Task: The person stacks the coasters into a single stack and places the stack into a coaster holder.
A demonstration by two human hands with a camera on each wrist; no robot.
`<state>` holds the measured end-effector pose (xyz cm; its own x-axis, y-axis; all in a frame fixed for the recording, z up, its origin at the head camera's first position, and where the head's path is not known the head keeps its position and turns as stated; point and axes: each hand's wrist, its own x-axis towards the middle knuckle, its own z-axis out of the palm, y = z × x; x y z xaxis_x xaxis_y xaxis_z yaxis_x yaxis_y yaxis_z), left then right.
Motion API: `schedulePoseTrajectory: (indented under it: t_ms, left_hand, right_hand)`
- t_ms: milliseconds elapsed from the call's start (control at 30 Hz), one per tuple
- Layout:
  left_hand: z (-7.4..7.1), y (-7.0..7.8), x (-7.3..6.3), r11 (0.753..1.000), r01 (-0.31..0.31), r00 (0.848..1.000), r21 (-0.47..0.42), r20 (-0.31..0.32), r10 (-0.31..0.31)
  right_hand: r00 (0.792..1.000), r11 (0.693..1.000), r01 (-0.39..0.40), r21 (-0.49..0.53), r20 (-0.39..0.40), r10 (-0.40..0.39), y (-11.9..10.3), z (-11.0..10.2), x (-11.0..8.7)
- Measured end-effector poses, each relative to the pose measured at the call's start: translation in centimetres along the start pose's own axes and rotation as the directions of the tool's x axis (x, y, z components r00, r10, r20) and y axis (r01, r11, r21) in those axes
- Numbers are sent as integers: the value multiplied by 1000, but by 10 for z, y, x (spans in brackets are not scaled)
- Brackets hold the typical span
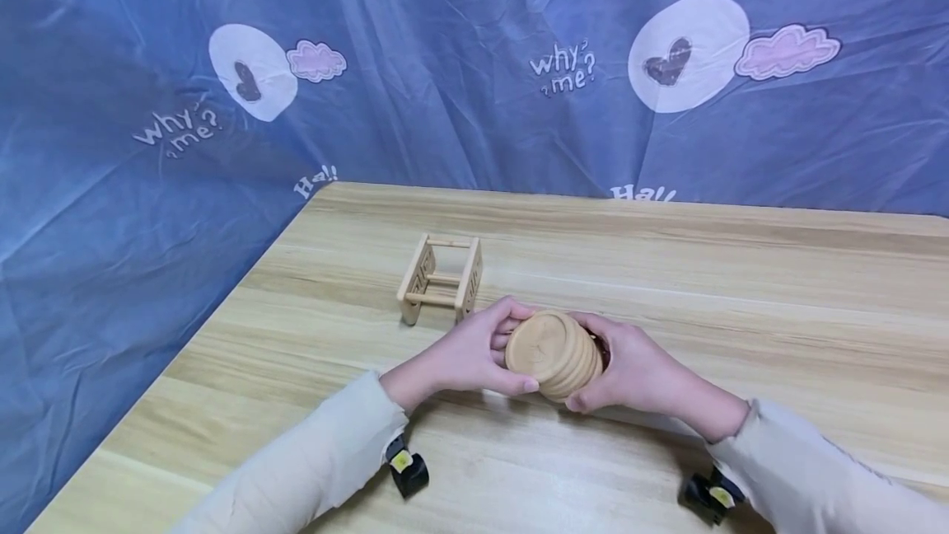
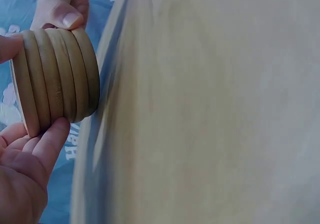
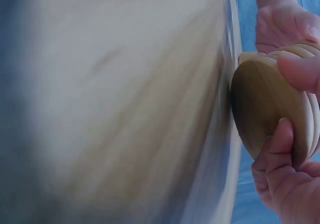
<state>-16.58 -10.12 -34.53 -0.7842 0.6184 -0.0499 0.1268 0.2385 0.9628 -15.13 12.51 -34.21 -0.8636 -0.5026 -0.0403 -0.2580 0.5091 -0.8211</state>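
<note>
Both my hands hold a stack of several round wooden coasters [image 1: 544, 348], tilted on its side just over the table. The left hand [image 1: 474, 353] grips it from the left, with the thumb on the near side and the fingers behind. From the right, my right hand [image 1: 641, 371] curls round the other end. Grooves between the coasters [image 2: 56, 79] show edge-on in the left wrist view. One flat end of the coasters [image 3: 267, 102] faces the right wrist camera, with the thumb and fingers at its rim. Beyond the left hand stands a small wooden coaster rack [image 1: 437, 300] with cut-out side panels.
The light wood-grain table [image 1: 741, 287] reaches back to a blue printed cloth [image 1: 460, 105], which hangs behind it and along its left side. Black wrist cameras [image 1: 409, 475] hang below both sleeves, close to the tabletop.
</note>
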Motion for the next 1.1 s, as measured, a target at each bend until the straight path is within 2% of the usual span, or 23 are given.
schedulePoseTrajectory:
  t_ms: [167,367,433,533,633,700,833,967,1100]
  left_hand:
    - [-2,-8,-4,994,-22,1000,-103,-15,21]
    - [-1,-14,-7,980,-21,999,-199,-42,13]
    - [-1,-16,-8,971,-21,999,-238,-50,9]
    - [-1,-18,-8,963,-17,998,-268,-63,1]
    - [-1,-20,-9,961,-10,997,-276,-74,-10]
    - [-1,-20,-10,961,-2,996,-276,-81,-22]
    - [-3,-20,-11,966,13,994,-258,-102,-41]
    - [-7,-21,-12,964,37,993,-263,-98,-65]
    - [-11,-22,-12,962,67,993,-266,-81,-91]
  right_hand:
    - [999,989,-35,142,31,31,-2,0,0]
    - [998,954,-57,293,25,52,0,2,1]
    - [998,931,-63,360,27,57,2,5,1]
    - [997,870,-74,487,59,52,7,11,1]
    - [995,828,-64,557,95,13,12,17,0]
    - [994,810,-52,584,111,-16,16,21,1]
    - [992,806,-6,592,103,-69,21,22,3]
    - [991,830,40,556,87,-106,23,20,6]
    - [991,842,35,539,91,-99,25,20,9]
